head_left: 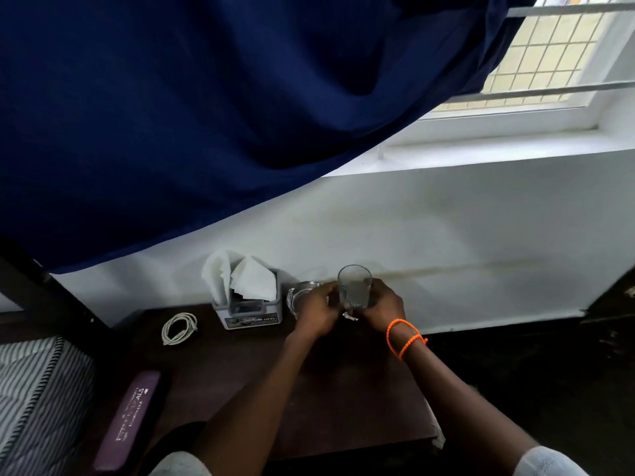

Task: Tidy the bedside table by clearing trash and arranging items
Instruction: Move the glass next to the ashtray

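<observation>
Back edge of bedside table (pixel 240 365) crowded: tissue holder (pixel 248 309) against the wall, glass bowl (pixel 298 297) just beside it, upright glass (pixel 354 286) next along (both hands at the glasses). Coiled white cable (pixel 179 328) left of the holder, apart from it. Purple case (pixel 129 429) along the left front edge. Bare dark surface between cable, case and forearms. Blue curtain (pixel 206 115) hangs overhead.

head cam, looking fwd-down, close over bedside table (pixel 220 372)

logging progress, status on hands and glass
Right hand grips clear drinking glass. Left hand at its base. Glass bowl close beside.
</observation>
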